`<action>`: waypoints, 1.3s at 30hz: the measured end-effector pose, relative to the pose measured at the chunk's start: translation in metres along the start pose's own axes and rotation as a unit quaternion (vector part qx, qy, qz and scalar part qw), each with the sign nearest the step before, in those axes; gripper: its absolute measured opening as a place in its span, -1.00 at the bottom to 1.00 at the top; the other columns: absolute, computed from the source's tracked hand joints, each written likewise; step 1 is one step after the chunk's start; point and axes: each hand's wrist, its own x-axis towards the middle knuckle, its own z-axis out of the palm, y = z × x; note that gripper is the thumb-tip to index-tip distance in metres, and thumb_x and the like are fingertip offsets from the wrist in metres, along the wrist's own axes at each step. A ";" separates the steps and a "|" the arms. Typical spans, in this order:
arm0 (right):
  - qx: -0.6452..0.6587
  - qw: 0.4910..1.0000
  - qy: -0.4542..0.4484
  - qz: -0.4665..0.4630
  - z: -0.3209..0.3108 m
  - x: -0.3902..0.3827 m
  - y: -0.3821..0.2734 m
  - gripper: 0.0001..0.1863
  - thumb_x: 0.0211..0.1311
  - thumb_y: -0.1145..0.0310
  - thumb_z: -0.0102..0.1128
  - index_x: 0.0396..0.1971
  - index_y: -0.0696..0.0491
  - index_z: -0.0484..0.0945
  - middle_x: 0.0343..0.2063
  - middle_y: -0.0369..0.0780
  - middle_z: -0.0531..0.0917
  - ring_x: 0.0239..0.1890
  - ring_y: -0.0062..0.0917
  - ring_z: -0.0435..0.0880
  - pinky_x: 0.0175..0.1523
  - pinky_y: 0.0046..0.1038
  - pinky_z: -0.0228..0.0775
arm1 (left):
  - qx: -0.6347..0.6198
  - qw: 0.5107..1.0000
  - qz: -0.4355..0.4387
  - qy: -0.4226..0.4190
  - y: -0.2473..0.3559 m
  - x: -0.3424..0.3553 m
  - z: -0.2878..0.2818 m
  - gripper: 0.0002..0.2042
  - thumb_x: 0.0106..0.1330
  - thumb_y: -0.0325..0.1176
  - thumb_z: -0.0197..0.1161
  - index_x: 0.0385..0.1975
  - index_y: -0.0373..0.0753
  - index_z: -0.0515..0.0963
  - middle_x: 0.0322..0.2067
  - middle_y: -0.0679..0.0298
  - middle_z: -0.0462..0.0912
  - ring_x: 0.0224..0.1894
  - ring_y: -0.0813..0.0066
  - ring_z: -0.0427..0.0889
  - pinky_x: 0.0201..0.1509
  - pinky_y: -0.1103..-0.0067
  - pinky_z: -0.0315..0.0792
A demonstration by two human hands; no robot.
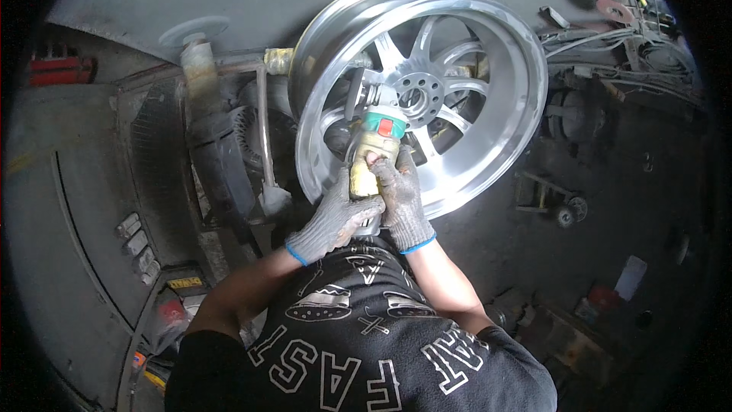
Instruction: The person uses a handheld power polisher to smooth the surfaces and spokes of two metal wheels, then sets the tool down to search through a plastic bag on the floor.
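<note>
Both of my hands, in grey knit gloves with blue cuffs, are wrapped round an angle grinder point(367, 154) held in front of my chest. My left hand point(335, 217) grips the rear of its body, and my right hand point(402, 197) closes on it from the other side. The grinder has a yellowish taped body and a green and red collar. Its head and dark disc lie over the spokes of a bright silver alloy wheel rim point(515, 111); whether the disc touches the metal I cannot tell. The wheel stands tilted, its spoked face toward me.
A shovel point(264, 130) leans left of the wheel, near a taped post point(200, 69). Cables point(662, 53) and worn discs point(614, 11) hang at the upper right. A small wheeled cart point(553, 202) sits on the floor to the right. Boxes point(137, 248) lie at the left.
</note>
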 end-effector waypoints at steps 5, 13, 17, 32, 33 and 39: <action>-0.043 0.998 0.022 -0.033 0.000 -0.004 -0.001 -0.54 0.26 0.31 0.42 -0.05 0.16 0.34 -0.21 -0.17 0.59 -0.23 -0.55 0.66 -0.15 -0.46 0.61 | 0.063 0.998 0.003 -0.021 0.013 0.000 -0.003 -0.39 0.22 -0.51 0.33 0.29 -0.29 0.27 -0.03 0.28 0.50 -0.03 0.55 0.53 0.06 0.56 0.49; -0.038 0.999 -0.002 -0.013 0.000 0.003 0.000 -0.55 0.25 0.33 0.40 -0.03 0.16 0.34 -0.19 -0.18 0.58 -0.21 -0.56 0.64 -0.11 -0.47 0.59 | -0.021 0.999 0.021 -0.013 0.001 0.001 0.000 -0.41 0.22 -0.51 0.34 0.26 -0.31 0.28 -0.10 0.28 0.53 -0.06 0.57 0.52 0.02 0.59 0.48; -0.033 0.999 -0.019 0.004 0.001 0.003 -0.004 -0.55 0.25 0.33 0.40 -0.02 0.15 0.34 -0.18 -0.19 0.58 -0.19 -0.56 0.64 -0.10 -0.48 0.58 | 0.082 0.996 0.005 0.030 0.008 0.000 0.000 -0.36 0.19 -0.51 0.38 0.28 -0.30 0.26 -0.08 0.26 0.52 -0.06 0.54 0.53 -0.02 0.57 0.52; -0.024 0.999 -0.034 0.017 0.005 0.001 -0.008 -0.54 0.31 0.25 0.37 0.01 0.15 0.35 -0.16 -0.20 0.58 -0.18 -0.57 0.63 -0.10 -0.50 0.56 | 0.120 0.992 0.040 0.017 0.001 0.001 -0.004 -0.42 0.27 -0.50 0.32 0.26 -0.31 0.22 -0.07 0.23 0.51 -0.14 0.58 0.54 -0.12 0.61 0.52; -0.023 0.999 -0.034 0.017 0.006 0.001 -0.008 -0.54 0.31 0.25 0.37 0.01 0.15 0.35 -0.16 -0.20 0.58 -0.18 -0.57 0.63 -0.10 -0.50 0.56 | 0.109 0.992 0.058 0.020 -0.006 0.002 -0.007 -0.42 0.28 -0.49 0.33 0.26 -0.30 0.21 -0.08 0.23 0.51 -0.13 0.58 0.54 -0.12 0.61 0.52; -0.059 0.998 0.005 -0.028 0.001 -0.001 -0.005 -0.53 0.30 0.28 0.38 0.02 0.16 0.34 -0.16 -0.19 0.59 -0.18 -0.56 0.64 -0.09 -0.49 0.57 | 0.045 0.997 0.038 -0.055 0.021 0.001 -0.002 -0.41 0.27 -0.50 0.33 0.27 -0.30 0.21 -0.08 0.24 0.51 -0.09 0.56 0.54 -0.03 0.59 0.51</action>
